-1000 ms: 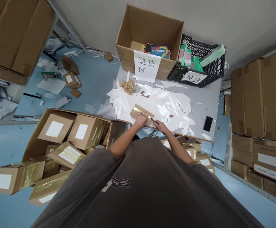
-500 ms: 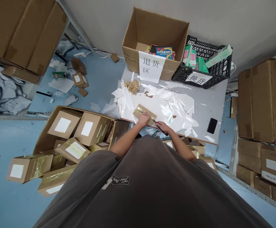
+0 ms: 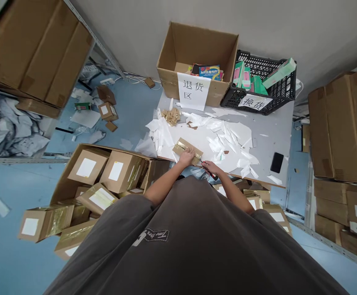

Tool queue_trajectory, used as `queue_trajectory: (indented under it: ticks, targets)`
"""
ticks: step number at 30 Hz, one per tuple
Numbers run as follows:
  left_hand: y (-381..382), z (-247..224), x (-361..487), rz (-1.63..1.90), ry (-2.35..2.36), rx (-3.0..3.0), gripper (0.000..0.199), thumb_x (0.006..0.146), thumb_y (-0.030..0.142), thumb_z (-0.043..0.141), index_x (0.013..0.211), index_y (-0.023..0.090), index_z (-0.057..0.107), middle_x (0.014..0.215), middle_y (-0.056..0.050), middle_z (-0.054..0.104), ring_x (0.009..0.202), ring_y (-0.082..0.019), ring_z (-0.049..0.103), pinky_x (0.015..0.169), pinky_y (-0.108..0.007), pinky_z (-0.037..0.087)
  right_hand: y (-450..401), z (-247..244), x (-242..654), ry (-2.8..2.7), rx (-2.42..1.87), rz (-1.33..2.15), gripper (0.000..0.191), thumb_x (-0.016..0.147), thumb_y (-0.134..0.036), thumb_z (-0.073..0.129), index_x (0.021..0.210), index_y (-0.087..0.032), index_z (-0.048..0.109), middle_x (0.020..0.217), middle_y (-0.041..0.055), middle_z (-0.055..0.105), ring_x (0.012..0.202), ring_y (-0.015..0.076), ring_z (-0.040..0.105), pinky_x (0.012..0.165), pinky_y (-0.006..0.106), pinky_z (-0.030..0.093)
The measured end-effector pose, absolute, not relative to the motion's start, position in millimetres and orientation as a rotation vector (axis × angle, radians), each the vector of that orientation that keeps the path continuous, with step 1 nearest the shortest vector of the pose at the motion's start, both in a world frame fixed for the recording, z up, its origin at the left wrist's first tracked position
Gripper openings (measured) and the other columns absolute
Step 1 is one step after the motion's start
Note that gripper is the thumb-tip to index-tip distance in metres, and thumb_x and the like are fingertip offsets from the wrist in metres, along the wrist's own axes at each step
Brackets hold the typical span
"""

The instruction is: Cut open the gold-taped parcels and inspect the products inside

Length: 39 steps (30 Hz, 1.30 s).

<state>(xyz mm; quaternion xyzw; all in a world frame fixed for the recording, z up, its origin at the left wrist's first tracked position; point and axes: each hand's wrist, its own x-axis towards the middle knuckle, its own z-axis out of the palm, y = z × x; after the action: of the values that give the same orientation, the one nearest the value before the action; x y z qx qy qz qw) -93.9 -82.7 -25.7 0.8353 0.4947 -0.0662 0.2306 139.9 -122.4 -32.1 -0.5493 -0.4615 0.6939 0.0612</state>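
- Steadying a parcel [image 3: 180,147] at the near edge of the table [image 3: 266,123] in the head view, the left hand [image 3: 187,156] is resting on it, fingers bent and close together; whether they are gripping or only pressing, I cannot tell.
- At that same table edge, the right hand [image 3: 210,167] is holding a cutter [image 3: 214,177], fingers closed round the handle; whether the tip is touching the parcel is too small to tell.
- A dark line is running along the parcel's tape, so slitting it open seems to be the step in hand.
- The next move is probably calling for a firm left hand and a shallow cut, clear of the fingers.
- White scraps [image 3: 226,141] are littering the table's middle, a paper wad [image 3: 171,116] is lying toward its left, a phone [image 3: 277,162] at its right end.
- Along the table's far side, a carton [image 3: 169,84] of books [image 3: 209,72] and a crate [image 3: 281,100] of green packs [image 3: 278,73] are standing.
- Left of the table, a bin [image 3: 158,174] is holding labelled boxes [image 3: 116,170]; right of it, tall boxes [image 3: 341,127] are standing.
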Motion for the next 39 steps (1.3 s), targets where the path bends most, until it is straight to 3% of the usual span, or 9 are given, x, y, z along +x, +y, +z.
queue_trajectory:
  ticks: [7, 23, 29, 39]
  targets:
    - [-82.1, -26.4, -91.7, -0.263, 1.347, 2.347, 0.065, 0.077, 0.023, 0.09, 0.137, 0.006, 0.069, 0.164, -0.031, 0.052, 0.15, -0.042, 0.053, 0.129, -0.051, 0.038, -122.5, -31.9, 137.7, -1.408, -1.636, 2.103, 0.051, 0.094, -0.075, 0.063, 0.08, -0.029, 0.046, 0.053, -0.0077, 0.05, 0.044, 0.014, 0.045, 0.046, 0.026, 0.04]
    - [-90.4, -19.2, -91.0, -0.286, 1.353, 2.35, 0.044, 0.082, 0.028, 0.087, 0.124, 0.016, 0.081, 0.167, -0.02, 0.053, 0.154, -0.041, 0.048, 0.131, -0.054, 0.035, -126.7, -40.1, 140.2, -1.442, -1.587, 2.092, 0.04, 0.105, -0.06, 0.058, 0.086, -0.028, 0.045, 0.056, -0.0073, 0.053, 0.043, 0.0143, 0.047, 0.045, 0.026, 0.041]
    - [-94.8, -22.8, -98.5, -0.273, 1.329, 2.402, 0.059, 0.081, 0.029, 0.089, 0.136, 0.015, 0.072, 0.17, -0.022, 0.048, 0.156, -0.04, 0.047, 0.131, -0.056, 0.034, -142.0, -48.0, 151.2, -1.408, -1.577, 2.104, 0.043, 0.103, -0.066, 0.058, 0.089, -0.028, 0.043, 0.056, -0.0085, 0.053, 0.041, 0.0139, 0.047, 0.044, 0.026, 0.04]
    - [-91.2, -29.1, -97.6, -0.192, 1.326, 2.384, 0.055, 0.08, 0.025, 0.091, 0.131, 0.016, 0.072, 0.169, -0.022, 0.049, 0.155, -0.041, 0.047, 0.129, -0.057, 0.035, -151.0, -39.0, 132.3, -1.353, -1.627, 2.108, 0.05, 0.1, -0.076, 0.055, 0.09, -0.028, 0.045, 0.058, -0.0082, 0.051, 0.046, 0.0144, 0.05, 0.047, 0.027, 0.042]
